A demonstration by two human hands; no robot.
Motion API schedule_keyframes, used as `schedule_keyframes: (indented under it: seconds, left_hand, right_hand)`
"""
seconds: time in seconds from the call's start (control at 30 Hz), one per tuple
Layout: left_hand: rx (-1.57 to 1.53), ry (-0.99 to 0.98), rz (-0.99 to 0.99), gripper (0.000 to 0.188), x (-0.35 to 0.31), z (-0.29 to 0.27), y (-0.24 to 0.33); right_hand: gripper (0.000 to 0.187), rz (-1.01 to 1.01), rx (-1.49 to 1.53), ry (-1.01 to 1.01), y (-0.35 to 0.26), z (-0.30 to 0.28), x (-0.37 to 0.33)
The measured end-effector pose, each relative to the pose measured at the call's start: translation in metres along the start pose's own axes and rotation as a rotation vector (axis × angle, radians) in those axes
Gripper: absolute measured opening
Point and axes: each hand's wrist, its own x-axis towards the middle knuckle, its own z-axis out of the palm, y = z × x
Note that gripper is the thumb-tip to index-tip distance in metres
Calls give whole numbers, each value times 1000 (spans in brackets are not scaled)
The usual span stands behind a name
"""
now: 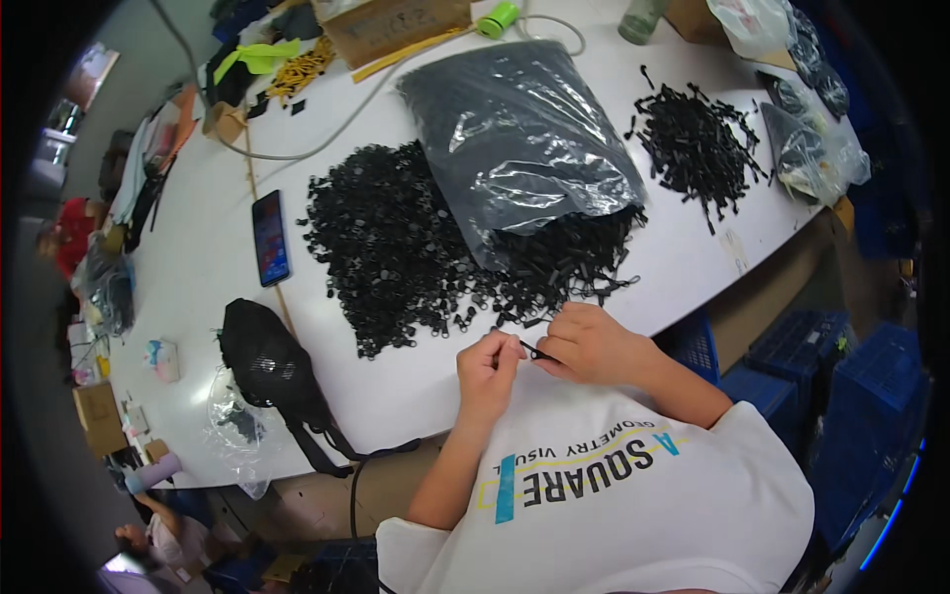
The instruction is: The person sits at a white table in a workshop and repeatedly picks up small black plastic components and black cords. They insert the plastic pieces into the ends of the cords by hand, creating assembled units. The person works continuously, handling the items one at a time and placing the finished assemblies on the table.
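Close to the table's front edge, my left hand (485,370) and my right hand (592,345) are brought together, fingers pinched. Between them stretches a small black looped piece (534,350), gripped at either end; its finer detail is too small to make out. Just beyond my hands spreads a heap of tiny black parts with rings (381,247). Beside it, longer black pieces (569,262) lie partly under a big clear plastic bag (524,139) with dark contents. Further right is a separate pile of slim black pieces (698,144).
A phone (269,238) and a black fabric bag with straps (272,361) lie left on the white table (386,396). A grey cable, a cardboard box (396,30) and a green roll (498,20) are at the back. Blue crates (861,406) stand right; other people are far left.
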Motion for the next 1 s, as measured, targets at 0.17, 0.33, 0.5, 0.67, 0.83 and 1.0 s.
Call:
schedule_keyframes:
  seconds: [0.17,0.33,0.5,0.67,0.83,1.0]
  left_hand:
    - [-112,117,173,12,0,13,1]
    - [-272,13,128,11,1,-1,-4]
    - [395,124,530,15,9,-9,-1]
    - [729,101,798,23,14,-19,-6]
    - [719,82,777,21,14,-16,-18]
    - [617,55,694,25,7,-7,-14]
  right_hand:
    - [16,44,27,43,0,8,0]
    - [16,235,250,-50,-3,6,2]
    - [17,314,295,13,-15,12,6]
    - [13,350,186,1,-16,15,12]
    - [13,384,1,-144,-12,21,8]
    - [8,405,-98,-112,-3,27,4]
